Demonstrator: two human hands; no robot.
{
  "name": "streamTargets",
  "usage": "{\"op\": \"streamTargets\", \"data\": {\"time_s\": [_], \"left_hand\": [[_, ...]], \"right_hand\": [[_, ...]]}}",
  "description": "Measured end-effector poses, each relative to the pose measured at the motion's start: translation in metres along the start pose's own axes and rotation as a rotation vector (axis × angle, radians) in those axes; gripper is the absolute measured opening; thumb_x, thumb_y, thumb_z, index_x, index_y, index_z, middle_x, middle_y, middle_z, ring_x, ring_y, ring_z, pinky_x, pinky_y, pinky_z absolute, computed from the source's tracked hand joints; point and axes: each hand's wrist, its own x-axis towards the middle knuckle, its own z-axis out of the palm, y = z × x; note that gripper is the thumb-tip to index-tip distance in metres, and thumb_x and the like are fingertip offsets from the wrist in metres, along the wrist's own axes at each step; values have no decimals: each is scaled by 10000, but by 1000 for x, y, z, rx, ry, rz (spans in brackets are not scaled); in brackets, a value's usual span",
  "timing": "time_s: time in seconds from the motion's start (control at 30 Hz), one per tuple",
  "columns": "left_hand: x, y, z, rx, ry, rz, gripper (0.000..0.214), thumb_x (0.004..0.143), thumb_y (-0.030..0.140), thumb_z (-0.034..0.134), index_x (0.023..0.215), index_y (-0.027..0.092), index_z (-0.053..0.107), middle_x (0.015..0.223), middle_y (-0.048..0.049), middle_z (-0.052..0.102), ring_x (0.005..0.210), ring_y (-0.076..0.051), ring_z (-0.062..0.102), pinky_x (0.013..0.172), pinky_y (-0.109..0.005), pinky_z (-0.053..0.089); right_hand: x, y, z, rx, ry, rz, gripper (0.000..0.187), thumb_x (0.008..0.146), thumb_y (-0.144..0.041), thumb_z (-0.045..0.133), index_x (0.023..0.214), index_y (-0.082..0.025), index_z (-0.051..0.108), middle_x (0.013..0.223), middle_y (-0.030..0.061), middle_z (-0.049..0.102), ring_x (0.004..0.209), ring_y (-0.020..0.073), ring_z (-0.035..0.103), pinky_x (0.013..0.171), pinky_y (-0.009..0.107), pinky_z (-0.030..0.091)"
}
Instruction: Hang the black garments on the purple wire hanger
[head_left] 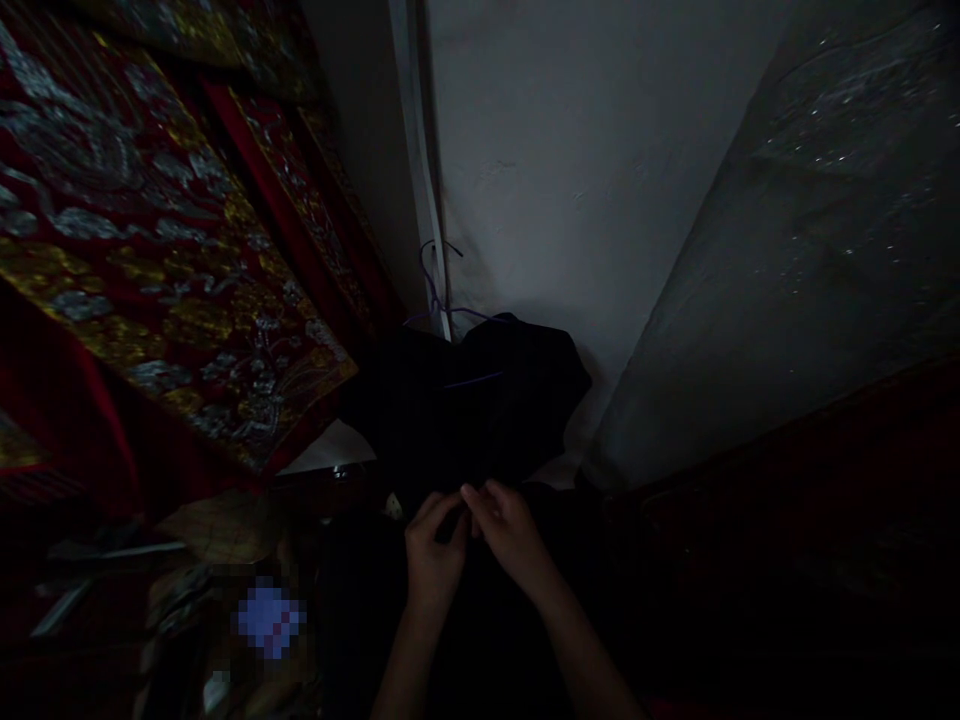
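Note:
A black garment (pixel 480 410) hangs on a thin purple hanger (pixel 435 290) against the wall, and its lower part is lost in the dark. At its front, my left hand (pixel 435 545) is closed, thumb and fingertips pinched together on the dark cloth. Right beside it my right hand (pixel 510 530) pinches the cloth too, its fingertips meeting those of the left. The exact bit of cloth between the fingers is too dark to make out.
Red embroidered cloth (pixel 247 300) with gold and silver patterns hangs at the left. A pale pipe (pixel 420 130) runs down the white wall (pixel 585 150). Translucent plastic sheeting (pixel 810 260) covers the right side. Blurred clutter, including a blue item (pixel 270 620), lies at lower left.

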Motion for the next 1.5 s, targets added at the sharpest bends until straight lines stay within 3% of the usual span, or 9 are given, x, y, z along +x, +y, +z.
{"op": "streamTargets", "data": {"time_s": [0.3,0.5,0.77,0.9,0.97,1.03,1.2,1.33,1.5], "left_hand": [[-2,-4,2,53,23,6,166,839,164,598,925,208,734,841,-32,693,793,-188,666,721,-293,535],[0,-4,4,73,-16,-18,138,834,152,570,761,203,675,748,-12,644,726,-171,629,687,-278,490],[11,-21,15,143,-80,-76,112,806,187,600,695,193,586,699,-1,598,681,-167,600,623,-263,444],[17,-27,15,175,-99,-69,116,825,200,604,710,187,599,721,-12,619,694,-171,621,640,-272,478],[29,-18,8,156,-125,-51,40,827,207,633,836,181,662,809,-31,674,763,-183,660,706,-290,519],[47,1,-2,120,-82,19,222,856,231,646,1071,188,680,959,-53,714,893,-195,685,827,-318,538],[114,70,-29,118,147,387,343,974,272,535,1305,227,613,1064,-64,703,938,-174,662,864,-322,522],[151,97,-35,214,17,545,203,975,260,536,1090,199,692,989,-52,717,911,-174,668,819,-304,520],[164,85,-28,356,-43,543,110,952,224,556,912,183,650,849,-28,694,787,-160,656,737,-267,500]], "right_hand": [[-1,-11,-7,76,-54,10,332,828,-475,600,642,-203,556,488,-34,512,470,114,468,494,244,352],[5,-14,-5,265,-115,162,329,747,-505,622,672,-185,613,434,-31,527,358,98,417,390,225,295],[96,-132,-23,401,17,-100,244,689,-399,670,633,-164,638,429,-42,525,343,58,394,361,188,243],[98,-160,-18,352,-41,-247,248,758,-401,642,665,-170,637,434,-44,531,344,52,407,362,180,268],[89,-155,-15,325,-54,-274,261,792,-426,623,704,-181,633,441,-48,540,347,59,427,362,179,288],[81,-147,-15,307,-46,-284,269,801,-444,621,724,-186,627,444,-52,539,355,68,449,359,179,303],[75,-146,-23,209,-48,-327,284,816,-462,616,734,-190,612,450,-62,516,370,77,448,374,190,319],[75,-148,-25,71,11,-448,252,858,-405,588,712,-199,590,509,-53,514,443,88,457,451,214,339],[100,-118,-19,-140,175,-512,229,860,-308,555,655,-207,548,591,-19,550,540,117,499,529,249,333]]}}
